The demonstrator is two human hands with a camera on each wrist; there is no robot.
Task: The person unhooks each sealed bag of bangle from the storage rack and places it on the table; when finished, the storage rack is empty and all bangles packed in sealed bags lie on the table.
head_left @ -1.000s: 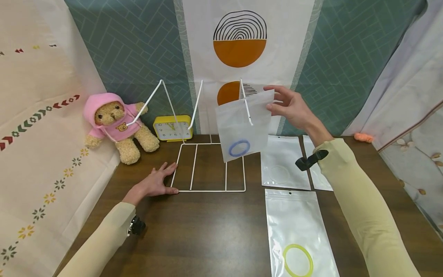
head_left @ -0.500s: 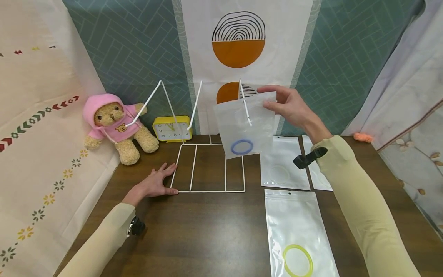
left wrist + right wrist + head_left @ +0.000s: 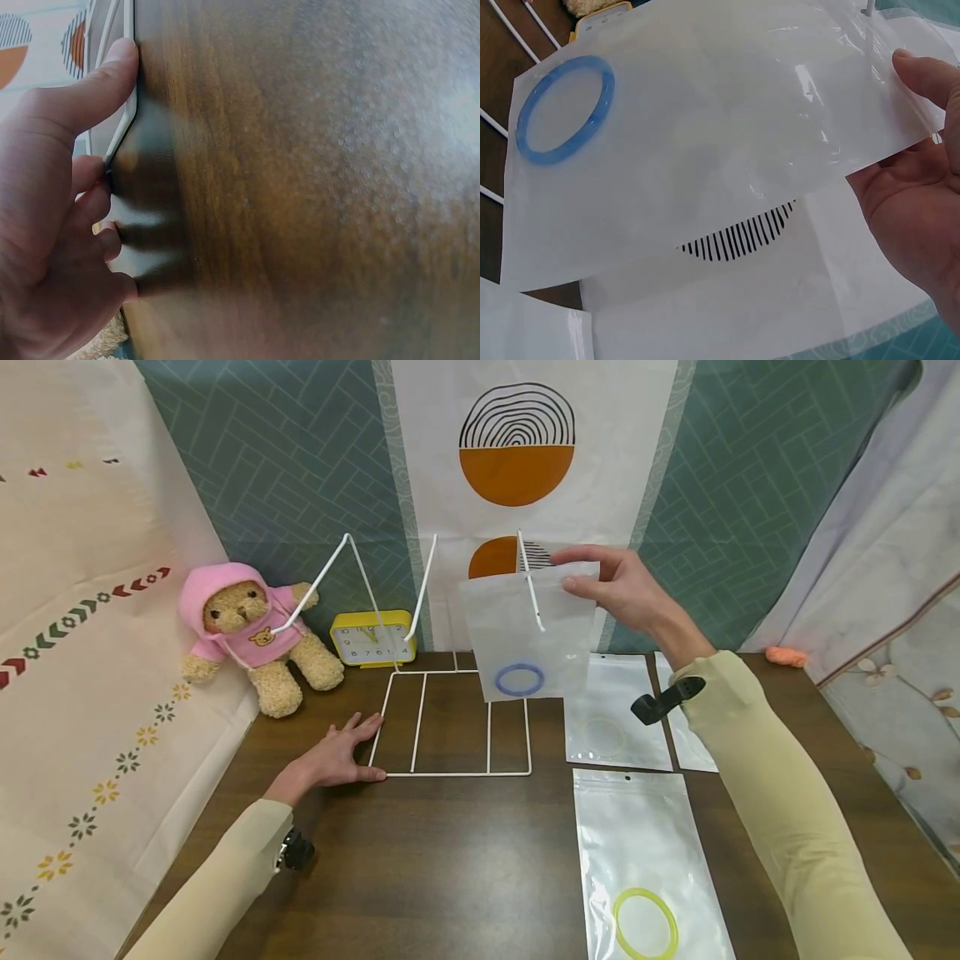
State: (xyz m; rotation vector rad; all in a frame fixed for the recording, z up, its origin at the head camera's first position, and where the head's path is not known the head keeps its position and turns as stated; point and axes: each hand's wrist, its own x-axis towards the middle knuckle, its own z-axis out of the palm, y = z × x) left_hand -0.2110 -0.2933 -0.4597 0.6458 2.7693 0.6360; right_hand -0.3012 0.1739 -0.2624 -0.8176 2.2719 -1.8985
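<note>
My right hand (image 3: 630, 593) pinches the top right corner of a clear-and-white zip bag (image 3: 487, 627) between thumb and fingers. A blue ring (image 3: 519, 679) shows near the bag's bottom. The right prong (image 3: 534, 602) of a white wire rack (image 3: 450, 774) crosses the bag's top edge and runs in front of it. In the right wrist view that prong meets the bag (image 3: 705, 127) near its top; whether it goes through the hole is unclear. My left hand (image 3: 341, 756) rests on the rack's front left corner, fingers spread, thumb (image 3: 112, 75) on the wire.
Two more bags (image 3: 615, 710) lie at the right, one partly under my right forearm. A bag with a yellow ring (image 3: 630, 827) lies in front of them. A yellow clock (image 3: 373, 637) and a teddy bear (image 3: 255, 635) in pink stand behind the rack's left side.
The right hand has shifted slightly left along the bag's top corner. The bag has straightened, hanging less tilted at the prong. The left hand and the rack have stayed put.
</note>
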